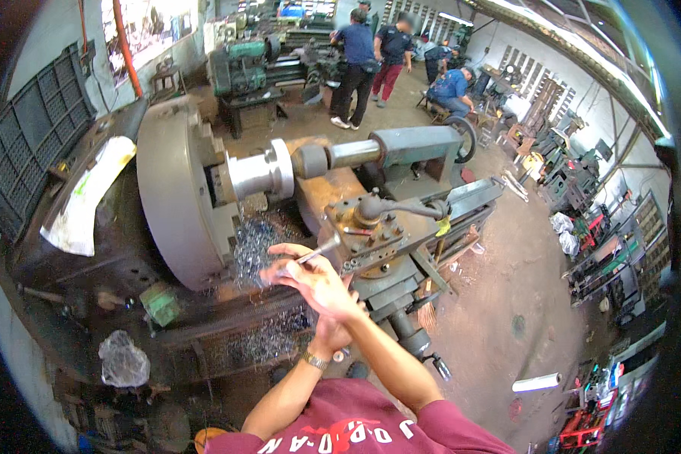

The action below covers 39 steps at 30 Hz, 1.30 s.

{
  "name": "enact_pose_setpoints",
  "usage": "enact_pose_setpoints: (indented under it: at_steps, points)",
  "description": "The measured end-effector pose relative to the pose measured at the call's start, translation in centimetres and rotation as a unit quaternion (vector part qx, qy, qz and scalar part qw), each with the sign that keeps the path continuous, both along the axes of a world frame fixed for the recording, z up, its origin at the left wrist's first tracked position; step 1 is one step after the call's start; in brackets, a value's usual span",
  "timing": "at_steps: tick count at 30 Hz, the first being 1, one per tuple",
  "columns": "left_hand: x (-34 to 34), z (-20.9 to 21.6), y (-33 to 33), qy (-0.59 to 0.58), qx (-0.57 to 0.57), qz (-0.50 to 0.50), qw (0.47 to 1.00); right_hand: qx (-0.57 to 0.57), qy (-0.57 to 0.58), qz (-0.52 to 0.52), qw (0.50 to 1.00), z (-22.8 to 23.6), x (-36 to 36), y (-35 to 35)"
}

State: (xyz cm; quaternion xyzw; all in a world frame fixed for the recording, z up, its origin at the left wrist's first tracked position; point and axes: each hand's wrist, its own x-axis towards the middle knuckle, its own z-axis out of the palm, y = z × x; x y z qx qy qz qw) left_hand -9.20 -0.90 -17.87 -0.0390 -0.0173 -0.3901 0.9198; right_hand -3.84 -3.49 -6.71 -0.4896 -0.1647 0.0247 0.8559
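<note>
My right hand [318, 286] reaches up and left across my body, its fingertips blurred. A slim rod with a flared, pale end [327, 246] rests between its thumb and fingers. My left hand [331, 333], with a watch on its wrist, is behind my right wrist, its fingers mostly hidden. Just beyond the hands is the lathe's tool post [367, 227] with its lever handle. A shiny turned metal workpiece [261, 174] sits between the big chuck [174, 197] and the tailstock [416, 146]. Curly metal chips [257, 246] are heaped below it.
A white cloth or paper [89, 200] lies on the headstock. Lower left are a green block [160, 304] and a clear plastic bag [123, 359]. Crank handles [437, 367] jut out at the right of the carriage. Several people stand or sit farther back near another lathe [242, 68].
</note>
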Motion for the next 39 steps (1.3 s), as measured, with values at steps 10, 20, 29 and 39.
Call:
enact_pose_setpoints:
  at_steps: [10,20,29,39]
  points:
    - [0.2,1.6,0.1,0.020,-0.018,-0.016,0.999,-0.614,-0.103,-0.152,0.767,9.7,-6.1,-14.8]
    - [0.2,1.7,0.0,0.022,-0.035,-0.015,0.999,-0.671,-0.090,-0.147,0.722,8.3,-3.9,-17.7]
    - [0.2,2.1,0.1,0.022,-0.023,-0.015,0.999,-0.662,-0.102,-0.127,0.732,7.8,-3.0,-18.4]
    - [0.2,2.8,0.6,0.031,-0.001,-0.014,0.999,-0.653,0.146,-0.148,0.728,8.8,-7.3,-13.8]
